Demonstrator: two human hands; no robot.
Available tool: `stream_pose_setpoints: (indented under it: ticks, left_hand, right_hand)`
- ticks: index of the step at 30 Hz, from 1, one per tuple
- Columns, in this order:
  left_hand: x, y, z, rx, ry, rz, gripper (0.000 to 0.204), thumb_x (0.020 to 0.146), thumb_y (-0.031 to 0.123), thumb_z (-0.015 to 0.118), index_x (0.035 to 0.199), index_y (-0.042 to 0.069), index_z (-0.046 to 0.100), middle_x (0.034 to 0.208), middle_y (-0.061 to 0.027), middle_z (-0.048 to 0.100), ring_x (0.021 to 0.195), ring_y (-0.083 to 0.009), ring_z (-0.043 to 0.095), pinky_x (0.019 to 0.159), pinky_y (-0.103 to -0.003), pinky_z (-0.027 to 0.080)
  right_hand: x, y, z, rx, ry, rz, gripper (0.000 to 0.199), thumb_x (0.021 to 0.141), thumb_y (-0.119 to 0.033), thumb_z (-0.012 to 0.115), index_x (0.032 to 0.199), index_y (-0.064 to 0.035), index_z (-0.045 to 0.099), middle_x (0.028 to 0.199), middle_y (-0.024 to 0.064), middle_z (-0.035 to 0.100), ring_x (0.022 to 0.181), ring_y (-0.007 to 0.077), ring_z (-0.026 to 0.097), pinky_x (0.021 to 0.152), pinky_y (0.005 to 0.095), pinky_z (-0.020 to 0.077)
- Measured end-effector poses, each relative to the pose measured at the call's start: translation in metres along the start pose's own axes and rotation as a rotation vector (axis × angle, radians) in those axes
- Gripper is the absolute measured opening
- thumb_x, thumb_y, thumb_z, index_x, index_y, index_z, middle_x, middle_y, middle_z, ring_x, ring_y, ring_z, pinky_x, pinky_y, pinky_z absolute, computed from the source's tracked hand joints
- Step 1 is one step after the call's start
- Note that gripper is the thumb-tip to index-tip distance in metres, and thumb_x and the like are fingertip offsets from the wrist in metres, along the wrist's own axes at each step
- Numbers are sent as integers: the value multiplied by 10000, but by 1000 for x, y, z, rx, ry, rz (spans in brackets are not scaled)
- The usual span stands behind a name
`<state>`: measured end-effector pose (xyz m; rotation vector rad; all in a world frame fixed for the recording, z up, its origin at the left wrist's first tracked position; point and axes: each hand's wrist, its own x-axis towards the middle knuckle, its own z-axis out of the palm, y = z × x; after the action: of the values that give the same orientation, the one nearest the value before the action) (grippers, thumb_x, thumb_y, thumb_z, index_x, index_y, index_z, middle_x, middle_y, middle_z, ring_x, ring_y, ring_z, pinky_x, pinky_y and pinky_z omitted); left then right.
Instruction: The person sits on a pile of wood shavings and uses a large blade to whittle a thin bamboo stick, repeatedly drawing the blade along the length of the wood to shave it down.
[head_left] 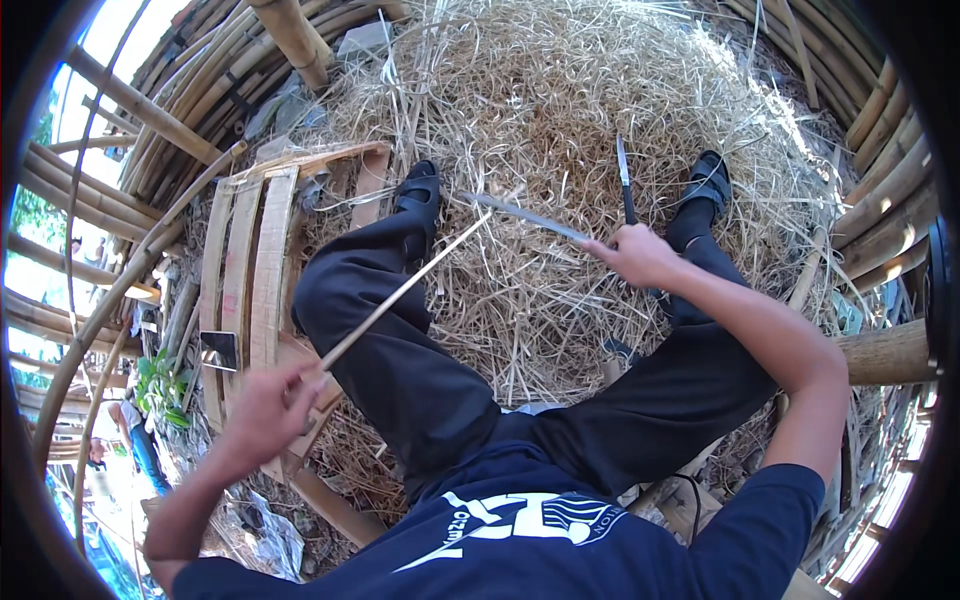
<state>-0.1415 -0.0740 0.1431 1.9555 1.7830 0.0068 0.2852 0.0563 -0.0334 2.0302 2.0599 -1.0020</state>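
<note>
1. Left hand [268, 410]: fingers closed around the near end of a thin bamboo strip [405, 290]. The part of the strip inside the fist is hidden.
2. Bamboo strip: long, pale and narrow, running from the left hand up and to the right across the left knee to meet the knife blade. Whether its tip touches the blade or passes just under it cannot be made out.
3. Right hand [637, 255]: fingers clenched on the handle of a knife [525, 215]. The handle is fully covered by the fist.
4. Knife: the blade points left from the right hand, over the shavings between the legs.
5. Second blade [624, 180]: dark handle, narrow metal blade, standing upright in the shavings just beyond the right hand. Its lower end is hidden behind the hand.
6. Heap of shavings [560, 110]: pale, straw-like bamboo waste that fills the ground ahead. It buries the soles of both black sandals.
7. Bamboo slats [250, 270]: flat and stacked, just beside the left leg. A small dark flat thing [219, 350] lies on them, its kind unclear.
8. Bamboo poles [180, 100]: bundled in a ring round the workplace, bent by the lens and cut off at the rim.
9. Thick log end [885, 352]: sits at the right, partly behind the right arm.
10. Another person [135, 435]: small, at the lower left edge, partly cut off.
</note>
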Motion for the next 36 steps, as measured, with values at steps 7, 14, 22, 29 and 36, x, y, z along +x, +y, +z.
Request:
stream_pose_setpoints:
  ticks: [7,14,22,29,36]
  left_hand:
    - [89,4,-50,516,-78,474,175,929,191,567,959,47,662,744,-124,638,673,-303,618,628,-411,475]
    - [156,29,-47,933,209,587,101,885,178,582,860,95,633,810,-70,633,748,-254,632,737,-412,465]
    - [204,46,-31,964,696,914,185,812,262,657,879,89,644,823,-21,636,845,-187,606,969,-398,360]
    - [173,40,-10,405,91,582,365,856,272,683,1150,60,639,1113,-116,634,929,-233,635,881,-357,458]
    - [223,14,-20,-988,628,510,684,933,472,558,1406,6,394,1204,-209,581,977,-265,647,871,-394,494]
  right_hand:
    - [6,31,51,27,-96,54,860,848,-728,461,747,106,644,749,271,649,729,379,669,707,457,530]
    - [11,13,76,175,-75,70,677,831,-618,598,913,52,650,907,238,668,900,342,662,805,427,505]
    - [10,-7,141,361,90,182,440,864,-377,603,1084,4,611,1033,246,652,996,385,624,890,450,484]
    - [18,15,148,429,99,170,408,844,-330,591,1064,12,624,992,257,657,970,389,630,888,448,482]
    - [21,13,165,427,174,158,394,828,-336,603,1005,15,638,952,234,666,943,363,644,860,423,495]
